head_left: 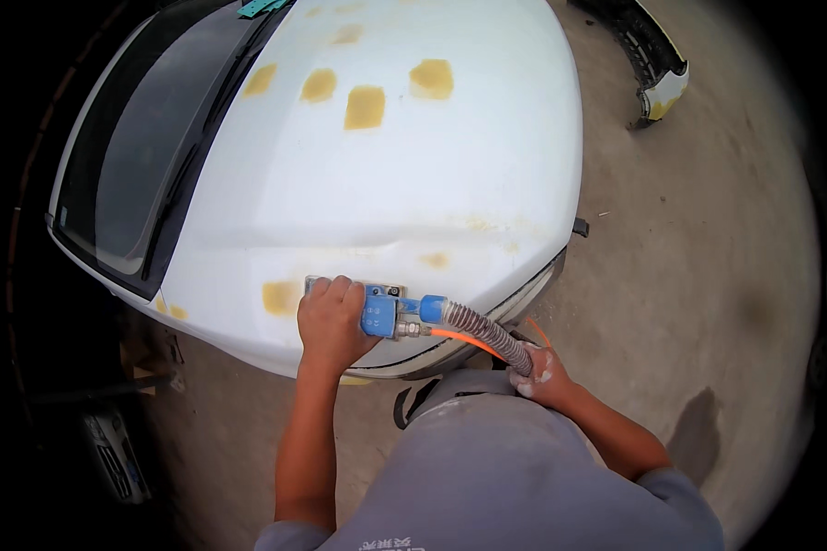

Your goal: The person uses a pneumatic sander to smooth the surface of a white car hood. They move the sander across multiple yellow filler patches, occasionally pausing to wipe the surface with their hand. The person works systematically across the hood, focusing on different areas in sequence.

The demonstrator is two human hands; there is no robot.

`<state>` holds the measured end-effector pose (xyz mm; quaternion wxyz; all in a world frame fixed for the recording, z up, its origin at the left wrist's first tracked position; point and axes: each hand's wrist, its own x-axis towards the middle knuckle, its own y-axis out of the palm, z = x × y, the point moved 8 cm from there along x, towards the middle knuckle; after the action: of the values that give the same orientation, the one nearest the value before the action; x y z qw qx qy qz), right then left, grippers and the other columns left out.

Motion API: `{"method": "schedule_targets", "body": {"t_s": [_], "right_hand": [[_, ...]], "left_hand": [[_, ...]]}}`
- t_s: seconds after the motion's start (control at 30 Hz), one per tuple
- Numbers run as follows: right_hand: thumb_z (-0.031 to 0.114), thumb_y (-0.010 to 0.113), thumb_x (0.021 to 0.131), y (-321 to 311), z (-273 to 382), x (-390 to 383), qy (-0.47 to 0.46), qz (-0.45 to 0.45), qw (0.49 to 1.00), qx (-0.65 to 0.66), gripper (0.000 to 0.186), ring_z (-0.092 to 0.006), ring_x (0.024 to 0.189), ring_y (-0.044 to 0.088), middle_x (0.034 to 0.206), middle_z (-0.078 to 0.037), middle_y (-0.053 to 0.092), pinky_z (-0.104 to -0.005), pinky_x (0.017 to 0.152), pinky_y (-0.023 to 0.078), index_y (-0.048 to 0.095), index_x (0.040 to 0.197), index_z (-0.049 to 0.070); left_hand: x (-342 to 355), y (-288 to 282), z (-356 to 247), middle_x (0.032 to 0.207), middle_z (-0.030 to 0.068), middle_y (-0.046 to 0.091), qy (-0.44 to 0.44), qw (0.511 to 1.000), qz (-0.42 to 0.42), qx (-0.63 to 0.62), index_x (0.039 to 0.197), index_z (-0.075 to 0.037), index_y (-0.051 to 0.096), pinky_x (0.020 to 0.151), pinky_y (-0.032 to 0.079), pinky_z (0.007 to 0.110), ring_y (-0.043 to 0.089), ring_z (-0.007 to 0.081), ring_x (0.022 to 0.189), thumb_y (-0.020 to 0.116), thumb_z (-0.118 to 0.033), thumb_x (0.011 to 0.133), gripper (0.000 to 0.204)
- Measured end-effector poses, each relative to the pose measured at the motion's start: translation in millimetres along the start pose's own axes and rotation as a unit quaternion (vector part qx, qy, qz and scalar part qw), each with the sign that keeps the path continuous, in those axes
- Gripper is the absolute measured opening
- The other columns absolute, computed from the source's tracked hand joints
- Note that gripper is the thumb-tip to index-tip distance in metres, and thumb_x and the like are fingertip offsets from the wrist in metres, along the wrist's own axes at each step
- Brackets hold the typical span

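My left hand is wrapped over a blue pneumatic sander, which lies against the near side of a white car hood. Out of the sander's right end run a ribbed grey dust hose and a thin orange air hose. Close to my waist, my right hand is closed around the ribbed hose; whitish dust coats its knuckles. Just left of the sander is a yellow filler patch, and several more such patches dot the far part of the hood. The sander's pad underside is hidden.
The windshield with its wipers lies to the left, a green sheet at its top. A detached bumper rests on the concrete floor at the far right. A grey car part is on the floor at lower left.
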<state>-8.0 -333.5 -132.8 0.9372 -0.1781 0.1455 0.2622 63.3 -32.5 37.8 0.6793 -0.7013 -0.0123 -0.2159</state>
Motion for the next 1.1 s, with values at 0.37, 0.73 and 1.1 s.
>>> {"method": "schedule_targets", "body": {"t_s": [0.37, 0.73, 1.1], "right_hand": [[0.008, 0.071, 0.080, -7.7, 4.9, -2.2, -0.035, -0.044, 0.998, 0.027, 0.024, -0.0285, 0.071, 0.063, 0.083, -0.017, 0.067, -0.0395, 0.075, 0.053, 0.067, 0.102, 0.001], [0.011, 0.071, 0.082, -10.4, 2.3, -5.4, -0.003, -0.034, 0.999, 0.017, 0.031, -0.0296, 0.080, 0.068, 0.093, -0.015, 0.071, -0.0385, 0.080, 0.054, 0.067, 0.111, 0.004], [0.019, 0.072, 0.087, 12.3, 21.5, 43.1, -0.009, -0.029, 0.999, -0.011, 0.028, -0.0378, 0.083, 0.070, 0.087, -0.017, 0.070, -0.0435, 0.079, 0.054, 0.067, 0.110, 0.004]], "left_hand": [[15.7, 4.1, -7.0, 0.081, 0.0038, 0.058, 0.001, 1.000, 0.024, -0.005, 0.079, -0.013, 0.061, 0.061, 0.047, 0.041, 0.059, 0.0261, 0.079, 0.093, -0.028, 0.056, 0.042], [22.9, 4.3, -7.8, 0.081, 0.0033, 0.056, 0.007, 1.000, 0.004, -0.022, 0.077, -0.013, 0.058, 0.060, 0.047, 0.043, 0.059, 0.0261, 0.077, 0.093, -0.030, 0.054, 0.045], [17.1, -2.5, 39.2, 0.085, 0.0035, 0.060, -0.036, 0.999, -0.022, 0.002, 0.080, -0.014, 0.060, 0.064, 0.052, 0.043, 0.061, 0.0273, 0.081, 0.094, -0.030, 0.055, 0.045]]}}
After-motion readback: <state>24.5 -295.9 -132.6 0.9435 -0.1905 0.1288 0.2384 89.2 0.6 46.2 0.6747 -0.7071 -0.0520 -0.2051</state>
